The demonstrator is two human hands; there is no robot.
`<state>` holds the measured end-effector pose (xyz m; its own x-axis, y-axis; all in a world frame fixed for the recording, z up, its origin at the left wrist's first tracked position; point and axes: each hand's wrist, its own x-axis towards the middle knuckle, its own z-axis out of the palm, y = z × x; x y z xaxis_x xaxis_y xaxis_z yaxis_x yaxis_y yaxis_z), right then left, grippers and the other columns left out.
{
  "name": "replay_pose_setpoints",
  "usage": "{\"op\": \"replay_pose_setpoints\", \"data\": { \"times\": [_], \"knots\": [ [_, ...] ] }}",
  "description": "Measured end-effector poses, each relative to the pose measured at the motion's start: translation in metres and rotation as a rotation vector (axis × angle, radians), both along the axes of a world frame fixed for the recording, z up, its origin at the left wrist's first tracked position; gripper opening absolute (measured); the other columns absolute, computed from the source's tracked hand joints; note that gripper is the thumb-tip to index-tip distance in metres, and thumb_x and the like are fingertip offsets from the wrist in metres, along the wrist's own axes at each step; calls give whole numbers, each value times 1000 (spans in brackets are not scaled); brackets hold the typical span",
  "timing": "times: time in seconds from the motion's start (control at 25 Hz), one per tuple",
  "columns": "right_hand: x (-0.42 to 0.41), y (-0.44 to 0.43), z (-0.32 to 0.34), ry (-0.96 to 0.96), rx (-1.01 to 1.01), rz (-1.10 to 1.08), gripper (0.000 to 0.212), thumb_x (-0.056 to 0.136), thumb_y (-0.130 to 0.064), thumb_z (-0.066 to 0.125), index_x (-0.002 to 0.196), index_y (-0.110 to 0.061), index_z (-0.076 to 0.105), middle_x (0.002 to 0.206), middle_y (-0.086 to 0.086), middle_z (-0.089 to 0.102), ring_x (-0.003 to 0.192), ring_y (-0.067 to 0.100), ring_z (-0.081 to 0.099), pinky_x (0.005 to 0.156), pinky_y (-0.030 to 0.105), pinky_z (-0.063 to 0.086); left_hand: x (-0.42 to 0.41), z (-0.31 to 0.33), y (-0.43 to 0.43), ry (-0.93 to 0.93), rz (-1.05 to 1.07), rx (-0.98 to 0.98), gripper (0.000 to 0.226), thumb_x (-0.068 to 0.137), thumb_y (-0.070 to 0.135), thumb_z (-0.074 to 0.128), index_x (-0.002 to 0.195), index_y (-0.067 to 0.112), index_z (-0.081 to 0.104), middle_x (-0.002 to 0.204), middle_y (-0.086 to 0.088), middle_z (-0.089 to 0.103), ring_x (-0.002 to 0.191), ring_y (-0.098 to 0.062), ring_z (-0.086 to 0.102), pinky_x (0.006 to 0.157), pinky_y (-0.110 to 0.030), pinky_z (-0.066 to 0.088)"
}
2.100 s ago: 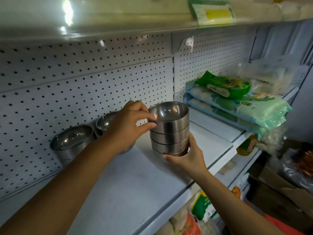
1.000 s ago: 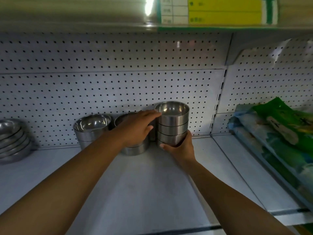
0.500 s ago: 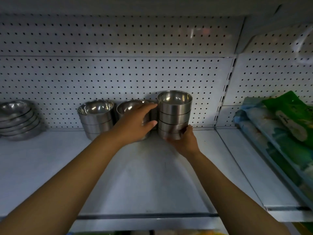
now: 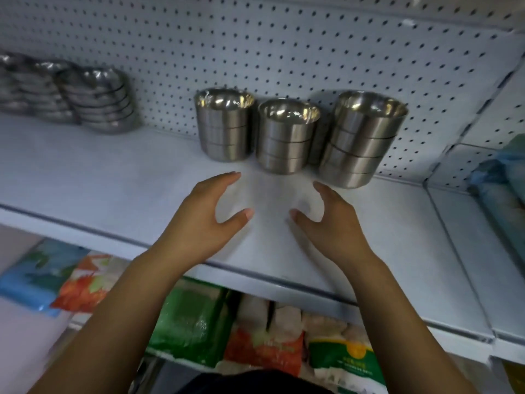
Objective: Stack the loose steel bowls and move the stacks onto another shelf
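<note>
Three stacks of steel bowls stand side by side against the pegboard on the white shelf (image 4: pixel 119 183): a left stack (image 4: pixel 225 129), a middle stack (image 4: pixel 287 137) and a taller right stack (image 4: pixel 362 140). My left hand (image 4: pixel 210 220) and my right hand (image 4: pixel 329 220) hover over the shelf in front of the stacks, a short way apart from them. Both hold nothing, with fingers loosely curved and palms facing each other.
Wide shallow steel dishes (image 4: pixel 99 100) are piled at the far left of the shelf. Green and blue bags (image 4: pixel 502 177) lie on the adjoining shelf at right. Packaged goods (image 4: pixel 264 348) fill the shelf below.
Both hands have let go of the right stack and pulled back toward the shelf's front edge. The stack now stands alone beside the other two. The camera tilted downward.
</note>
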<state>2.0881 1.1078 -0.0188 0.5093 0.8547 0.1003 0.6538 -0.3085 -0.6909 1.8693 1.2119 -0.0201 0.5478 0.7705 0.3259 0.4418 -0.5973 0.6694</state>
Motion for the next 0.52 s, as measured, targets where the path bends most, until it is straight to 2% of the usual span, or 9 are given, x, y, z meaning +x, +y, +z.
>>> {"op": "replay_pose_setpoints", "data": {
  "times": [0.08,0.24,0.36,0.44,0.52],
  "knots": [
    [-27,6,-1,-10,5,94,80,95,-47,69,162,-24,30,166,-6,34,152,14,33,114,17,20,-34,-11,-10,-6,79,6,68,90,43,71,151,32,44,142,27,39,130,12,32,100,2,20],
    [-91,24,-6,-107,-18,329,76,97,-44,68,162,-25,32,166,-7,33,152,12,31,113,15,18,-111,-31,-30,43,272,37,65,90,45,70,147,20,51,143,12,49,136,-7,42,111,-21,30],
    [-158,38,-18,-174,-71,614,75,98,-42,68,161,-24,33,168,-6,29,155,11,24,117,16,13,-183,-50,-55,131,403,-9,70,86,53,62,143,13,54,144,-5,57,134,-22,50,113,-36,38],
    [-208,45,-26,-148,-96,762,74,97,-40,70,160,-24,35,167,-7,31,154,9,25,119,18,15,-231,-61,-79,171,507,-24,68,86,49,68,142,13,54,144,-2,57,133,-23,50,112,-39,40],
    [-259,52,-36,-130,-105,879,71,96,-36,72,158,-21,40,164,-3,38,150,12,31,122,23,22,-279,-67,-106,195,642,-77,65,87,37,78,143,16,53,142,8,53,134,-20,47,110,-34,37]
  ]
}}
